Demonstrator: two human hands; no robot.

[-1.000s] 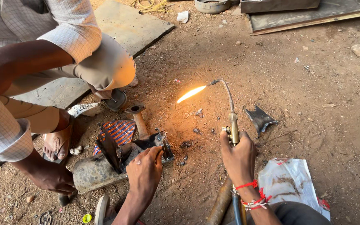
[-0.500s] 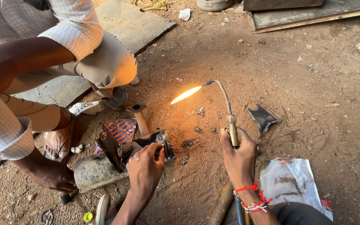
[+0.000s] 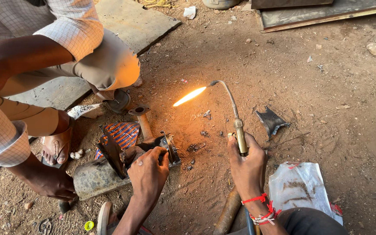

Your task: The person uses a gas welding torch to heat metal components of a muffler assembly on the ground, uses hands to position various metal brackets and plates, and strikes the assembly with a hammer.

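Item 1: right hand (image 3: pixel 246 163). I have it clenched round the brass handle of the gas torch (image 3: pixel 239 130), wrist wound with red thread. The torch rises from the fist; its thin curved neck bends over to the left and ends in a nozzle, with the yellow flame (image 3: pixel 190 96) pointing down-left from it over the dirt ground (image 3: pixel 327 95).

Item 2: left hand (image 3: pixel 148 173). Fingers closed on the rim of the dark metal part (image 3: pixel 153 148), which lies on the ground just left of the torch hand, well apart from the flame tip. A rusty flanged pipe (image 3: pixel 141 119) stands out of the part toward the top of the view. The part rests against a grey stone block (image 3: pixel 93 178).

Item 3: surroundings. An orange-and-blue striped wrapper (image 3: pixel 122 134) lies beside the part. A bent scrap of black sheet metal (image 3: pixel 271 122) lies right of the torch, apart from it. A white plastic bag (image 3: pixel 300 188) lies near my right wrist. A second person crouches at left: checked sleeve (image 3: pixel 5 139), foot in a sandal (image 3: pixel 57 143), hand (image 3: pixel 51 185) pressed on the ground by the stone block. Grey slabs (image 3: pixel 131 21) lie behind that person.

Item 4: change since half a second ago. Torch and flame sit in nearly the same place, flame angle unchanged. My left hand has kept its grip on the part. The crouching person has not shifted.
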